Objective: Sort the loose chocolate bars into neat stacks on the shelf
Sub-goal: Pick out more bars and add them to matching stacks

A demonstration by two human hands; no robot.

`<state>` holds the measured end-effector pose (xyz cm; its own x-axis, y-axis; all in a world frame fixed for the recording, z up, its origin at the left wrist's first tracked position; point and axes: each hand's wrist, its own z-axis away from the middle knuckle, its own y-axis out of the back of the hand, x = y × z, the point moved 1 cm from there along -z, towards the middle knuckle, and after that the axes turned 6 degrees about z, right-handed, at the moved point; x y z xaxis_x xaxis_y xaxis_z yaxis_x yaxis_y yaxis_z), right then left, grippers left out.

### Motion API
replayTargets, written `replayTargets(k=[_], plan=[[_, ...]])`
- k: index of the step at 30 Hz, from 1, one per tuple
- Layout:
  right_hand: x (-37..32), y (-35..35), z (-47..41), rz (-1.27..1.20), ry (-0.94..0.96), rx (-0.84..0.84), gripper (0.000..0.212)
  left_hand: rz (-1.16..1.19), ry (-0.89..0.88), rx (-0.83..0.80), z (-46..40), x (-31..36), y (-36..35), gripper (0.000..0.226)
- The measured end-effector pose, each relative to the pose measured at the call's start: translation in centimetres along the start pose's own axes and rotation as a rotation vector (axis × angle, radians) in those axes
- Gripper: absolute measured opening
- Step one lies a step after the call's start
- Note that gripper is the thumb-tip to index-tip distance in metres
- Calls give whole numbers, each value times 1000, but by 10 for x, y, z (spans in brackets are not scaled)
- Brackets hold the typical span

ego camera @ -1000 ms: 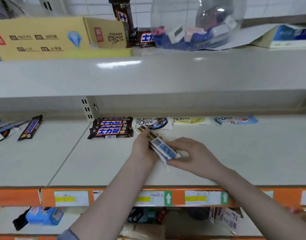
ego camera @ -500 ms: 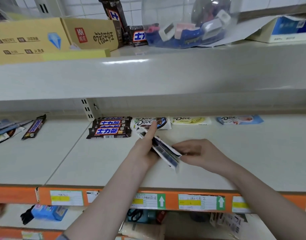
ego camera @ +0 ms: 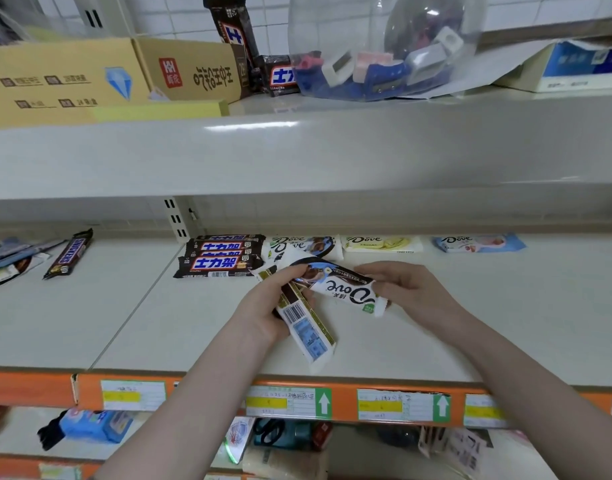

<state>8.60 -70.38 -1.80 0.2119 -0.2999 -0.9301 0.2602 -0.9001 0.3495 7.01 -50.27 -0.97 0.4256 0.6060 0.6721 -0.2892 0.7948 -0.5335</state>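
My left hand (ego camera: 268, 310) grips a white Dove bar (ego camera: 308, 327) turned back side up, its barcode showing. My right hand (ego camera: 406, 289) pinches the end of a second white Dove bar (ego camera: 346, 289), face up, lying across the first. Both bars hang just above the middle shelf (ego camera: 470, 306). Behind them at the shelf's back sit a stack of dark Snickers bars (ego camera: 221, 254), a stack of white Dove bars (ego camera: 304, 245), a yellow-green Dove bar (ego camera: 382, 243) and a light blue Dove bar (ego camera: 477, 242).
A single Snickers bar (ego camera: 68, 252) and a heap of loose wrappers (ego camera: 6, 261) lie on the left shelf section. The upper shelf holds cardboard boxes (ego camera: 89, 77), dark bars (ego camera: 235, 36) and a clear plastic bag (ego camera: 384, 46). Orange price rail (ego camera: 211, 393) runs along the front.
The bars were held together edge-on in both hands. Now my right hand has pulled one bar off and turned it face up, while my left keeps the other.
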Motion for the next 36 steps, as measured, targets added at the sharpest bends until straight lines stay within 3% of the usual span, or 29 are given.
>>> replayTargets(k=[4, 10, 17, 24, 30, 36], plan=[[-4, -6, -5, 35, -26, -42, 29, -38, -23, -8, 2, 4, 1, 14], [-10, -19, -13, 64, -99, -95, 19, -63, -130, -8, 3, 3, 2, 35], [-17, -31, -21, -73, -145, -46, 18, -71, -65, -67, 6, -4, 5, 21], [-25, -26, -27, -79, -122, 1, 21, -247, -45, -54, 7, 14, 12, 6], [-36, -26, -35, -196, -88, 5, 23, -501, -5, -85, 11, 24, 11, 6], [-34, -25, -38, -245, -120, 28, 15, -536, -8, -83, 12, 25, 13, 5]])
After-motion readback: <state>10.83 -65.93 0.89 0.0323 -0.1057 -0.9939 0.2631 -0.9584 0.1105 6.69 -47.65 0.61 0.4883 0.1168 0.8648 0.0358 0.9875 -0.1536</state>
